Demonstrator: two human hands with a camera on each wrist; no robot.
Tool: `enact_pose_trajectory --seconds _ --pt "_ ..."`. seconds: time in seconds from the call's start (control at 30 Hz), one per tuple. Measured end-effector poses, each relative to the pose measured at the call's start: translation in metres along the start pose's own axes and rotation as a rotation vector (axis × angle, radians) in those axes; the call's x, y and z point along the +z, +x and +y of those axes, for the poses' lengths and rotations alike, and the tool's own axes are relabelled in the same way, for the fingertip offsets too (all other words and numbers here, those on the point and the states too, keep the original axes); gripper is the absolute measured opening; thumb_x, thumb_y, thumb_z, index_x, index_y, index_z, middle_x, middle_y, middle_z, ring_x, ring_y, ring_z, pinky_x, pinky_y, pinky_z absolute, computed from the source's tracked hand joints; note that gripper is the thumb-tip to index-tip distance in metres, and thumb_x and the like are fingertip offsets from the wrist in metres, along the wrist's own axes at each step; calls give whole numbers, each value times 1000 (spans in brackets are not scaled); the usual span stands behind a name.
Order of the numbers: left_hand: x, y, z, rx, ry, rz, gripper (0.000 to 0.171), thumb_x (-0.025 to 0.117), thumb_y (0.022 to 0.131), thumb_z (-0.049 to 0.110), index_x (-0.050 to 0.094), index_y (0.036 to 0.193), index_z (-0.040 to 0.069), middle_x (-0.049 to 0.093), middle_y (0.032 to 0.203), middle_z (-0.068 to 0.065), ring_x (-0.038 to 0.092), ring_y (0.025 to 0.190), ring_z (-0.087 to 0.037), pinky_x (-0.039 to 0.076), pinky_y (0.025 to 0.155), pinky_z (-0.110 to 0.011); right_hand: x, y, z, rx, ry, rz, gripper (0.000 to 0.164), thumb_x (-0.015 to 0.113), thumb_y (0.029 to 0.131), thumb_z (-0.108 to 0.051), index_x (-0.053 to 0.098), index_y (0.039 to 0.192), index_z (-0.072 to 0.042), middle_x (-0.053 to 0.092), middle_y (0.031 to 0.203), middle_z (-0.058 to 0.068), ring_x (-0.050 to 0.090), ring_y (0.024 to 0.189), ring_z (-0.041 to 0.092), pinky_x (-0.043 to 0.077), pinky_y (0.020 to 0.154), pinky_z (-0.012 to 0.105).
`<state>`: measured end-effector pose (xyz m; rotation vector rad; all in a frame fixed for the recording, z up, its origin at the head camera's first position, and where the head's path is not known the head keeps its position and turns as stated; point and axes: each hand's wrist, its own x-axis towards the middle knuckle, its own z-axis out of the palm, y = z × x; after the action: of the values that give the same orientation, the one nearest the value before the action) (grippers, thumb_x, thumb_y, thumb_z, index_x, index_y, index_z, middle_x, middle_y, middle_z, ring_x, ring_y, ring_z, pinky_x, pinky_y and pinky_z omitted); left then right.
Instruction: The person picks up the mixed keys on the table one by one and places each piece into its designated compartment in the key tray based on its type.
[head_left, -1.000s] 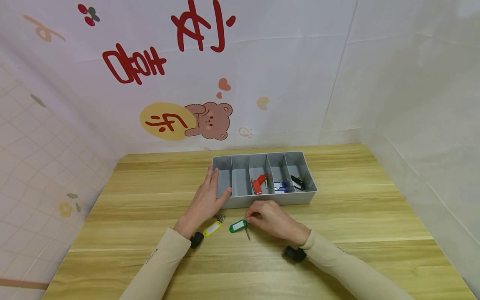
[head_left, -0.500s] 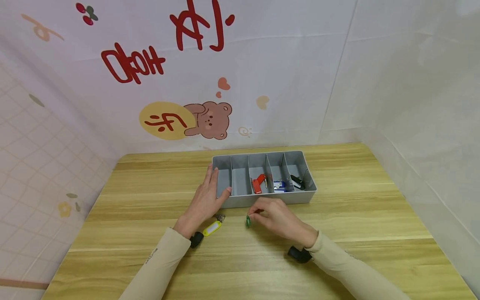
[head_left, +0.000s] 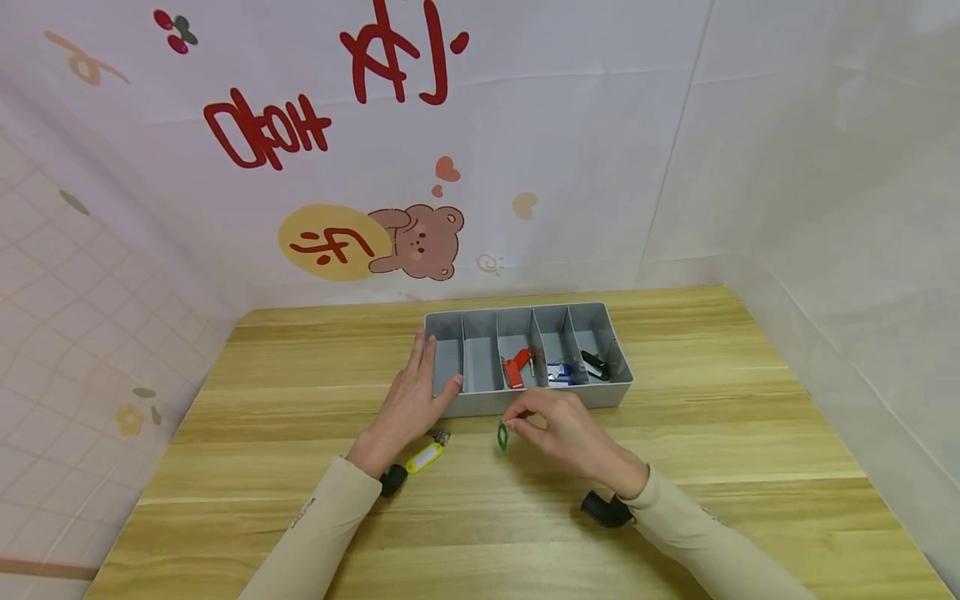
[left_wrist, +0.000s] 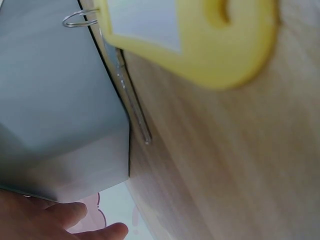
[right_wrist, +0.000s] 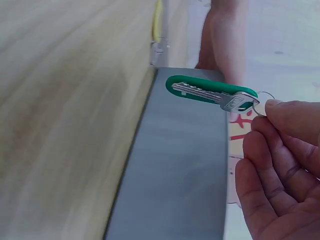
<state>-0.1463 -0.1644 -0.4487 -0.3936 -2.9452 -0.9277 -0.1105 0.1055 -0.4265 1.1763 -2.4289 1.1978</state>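
My right hand (head_left: 566, 433) pinches the ring of a green key tag (head_left: 502, 436) between thumb and forefinger, in front of the grey compartment box (head_left: 480, 404). In the right wrist view a silver key (right_wrist: 232, 101) hangs on the same ring, lying along the green tag. My left hand (head_left: 408, 396) rests with outstretched fingers against the box's left end, the thumb over its front rim. By my left wrist a yellow key tag (head_left: 424, 457) with its ring and key lies on the table; the left wrist view shows this key (left_wrist: 132, 100) close to the box wall.
Red key tags (head_left: 516, 368) lie in the box's middle compartment, blue ones (head_left: 559, 373) in the one to its right, and a black one (head_left: 596, 365) at the far right. A printed cloth wall (head_left: 585, 150) rises behind the wooden table (head_left: 712, 400).
My right hand has lifted the green key tag off the table and moved slightly right and toward the box with it. The left hand and box have stayed in place.
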Motion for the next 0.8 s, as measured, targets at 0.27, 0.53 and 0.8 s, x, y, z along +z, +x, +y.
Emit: enact_pose_trajectory --seconds 0.27,0.53,0.8 --pt "0 -1 -1 -2 -7 -4 86 52 106 49 15 164 -3 -8 173 -13 44 141 -47 35 113 -64 -8 9 -7 -3 -1 61 16 81 88 -2 75 96 -15 71 93 -7 65 83 5 58 67 31" --pt "0 0 -1 -8 -4 -12 87 52 106 50 14 164 -2 -9 173 -11 45 140 -47 35 114 -63 -13 21 -9 0 5 132 15 81 89 -3 76 98 -15 72 95 -7 69 86 9 60 72 37" --pt "-1 0 0 -14 2 -25 88 51 105 52 14 165 -1 -10 173 -9 45 142 -44 35 114 -62 -16 35 -9 25 2 162 10 79 91 -7 77 98 -14 72 95 -7 67 84 7 57 69 35"
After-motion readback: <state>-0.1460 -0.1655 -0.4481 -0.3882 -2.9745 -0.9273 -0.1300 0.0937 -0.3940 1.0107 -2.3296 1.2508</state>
